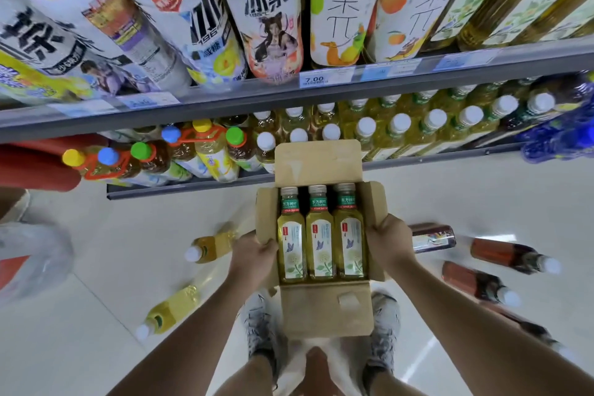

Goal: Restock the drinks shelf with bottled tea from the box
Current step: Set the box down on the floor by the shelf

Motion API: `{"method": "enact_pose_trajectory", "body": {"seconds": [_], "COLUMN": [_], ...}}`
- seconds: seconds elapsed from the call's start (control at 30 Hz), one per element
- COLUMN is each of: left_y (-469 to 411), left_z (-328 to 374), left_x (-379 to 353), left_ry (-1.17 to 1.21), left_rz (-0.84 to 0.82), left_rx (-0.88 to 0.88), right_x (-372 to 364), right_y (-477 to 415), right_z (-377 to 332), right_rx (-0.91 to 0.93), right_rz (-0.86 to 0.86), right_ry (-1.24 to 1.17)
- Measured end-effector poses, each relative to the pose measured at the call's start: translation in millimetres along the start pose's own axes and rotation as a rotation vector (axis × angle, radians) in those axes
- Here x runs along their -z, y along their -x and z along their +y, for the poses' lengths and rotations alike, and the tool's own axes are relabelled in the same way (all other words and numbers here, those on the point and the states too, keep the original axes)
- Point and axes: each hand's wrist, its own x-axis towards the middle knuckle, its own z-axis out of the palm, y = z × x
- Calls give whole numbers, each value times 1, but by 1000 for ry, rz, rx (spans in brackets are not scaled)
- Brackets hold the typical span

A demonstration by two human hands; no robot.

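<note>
I hold an open cardboard box [324,309] in front of the lower shelf, its flaps folded outward. Three bottles of yellow-green tea [319,235] with white caps and green neck labels lie side by side inside it. My left hand [254,254] grips the box's left wall, fingers curled over the edge. My right hand [390,241] grips the right wall the same way. The lower shelf [418,125] behind the box carries rows of similar white-capped tea bottles.
Yellow tea bottles [210,246] lie on the floor to the left, dark red-brown bottles [511,255] and a can [432,238] to the right. The upper shelf rail [289,96] with price tags juts out above. Colour-capped bottles [141,157] fill the lower shelf's left. My shoes stand below the box.
</note>
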Motion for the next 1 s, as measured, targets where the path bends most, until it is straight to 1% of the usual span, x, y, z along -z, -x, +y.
{"method": "enact_pose_trajectory", "body": {"seconds": [0.17, 0.33, 0.47, 0.53, 0.6, 0.63, 0.67, 0.7, 0.73, 0.77, 0.8, 0.83, 0.87, 0.9, 0.93, 0.97, 1.0], "left_y": [-14, -34, -46, -48, -48, -48, -48, -48, -46, -46, -43, -41, -41, -41, -45, -51, -59], "left_z": [-10, -2, 11, 11, 6, 2, -5, -10, -14, -17, -14, -8, 1, 12, 22, 31, 39], "left_x": [-13, -7, -5, -5, -4, -2, 0, 2, 3, 3, 4, 2, -1, -6, -11, -17, -24], "left_ry": [-3, -12, 0, -23, -72, -136, -281, -476, -666, -823, -951, -1054, -1145, -1217, -1264, -1302, -1343], "left_rz": [10, 23, 50, 79, 121, 166, 238, 308, 365, 388, 370, 320, 245, 171, 107, 89, 81], "left_rx": [7, 18, -16, -44, -71, -72, -73, -100, -196, -344, -497, -624, -701, -729, -714, -703, -690], "right_x": [-15, -13, -7, -2, 4, 7, 11, 14, 18, 19, 19, 18, 14, 7, -2, -13, -25], "right_y": [-17, -37, -52, -57, -60, -60, -59, -56, -52, -49, -46, -44, -44, -46, -48, -53, -59], "right_z": [10, 5, 5, 8, 14, 18, 20, 20, 19, 18, 14, 9, 1, -9, -20, -30, -36], "right_rx": [12, 35, 47, 46, 15, -10, -39, -43, 4, 114, 270, 430, 570, 684, 767, 824, 843], "right_rz": [-15, -34, -37, -51, -36, -3, 49, 110, 183, 263, 325, 345, 332, 293, 231, 161, 95], "right_ry": [-36, -39, -45, -5, 88, 142, 219, 332, 468, 595, 697, 764, 806, 835, 844, 844, 859]}}
